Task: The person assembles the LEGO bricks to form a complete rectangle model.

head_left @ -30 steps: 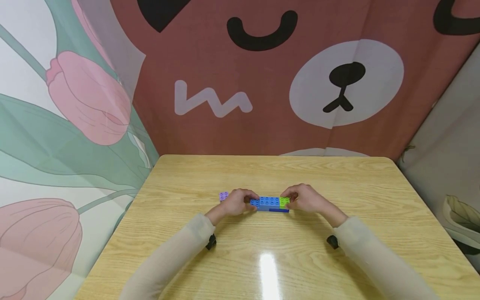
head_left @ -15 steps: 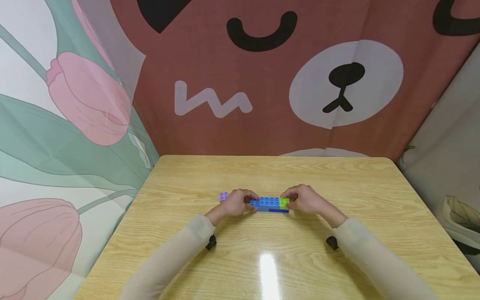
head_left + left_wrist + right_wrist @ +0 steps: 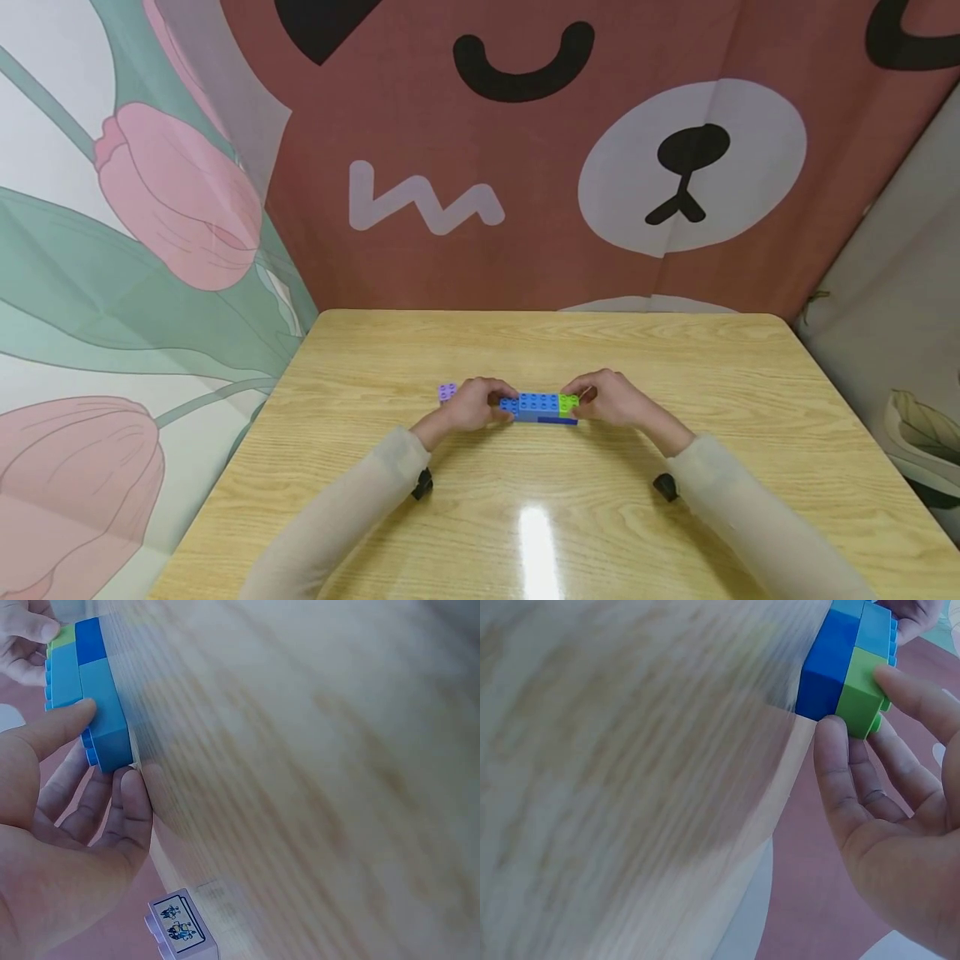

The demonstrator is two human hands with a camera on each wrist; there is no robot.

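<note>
A low row of joined toy building bricks lies on the table between both hands. Its bottom layer has a light blue brick (image 3: 111,724) at the left and a dark blue brick (image 3: 829,664) at the right. On top sit a blue brick (image 3: 538,403) and, at the right end, a lime green brick (image 3: 861,690). My left hand (image 3: 474,404) grips the row's left end, thumb on the near side and fingers round the end and far side. The right hand (image 3: 613,397) pinches the green brick between thumb and fingers.
A purple brick (image 3: 182,927) with a printed picture stands left of the left hand, partly hidden by it in the head view. The wooden table (image 3: 540,342) ends at a curtain (image 3: 525,275) with a bear print.
</note>
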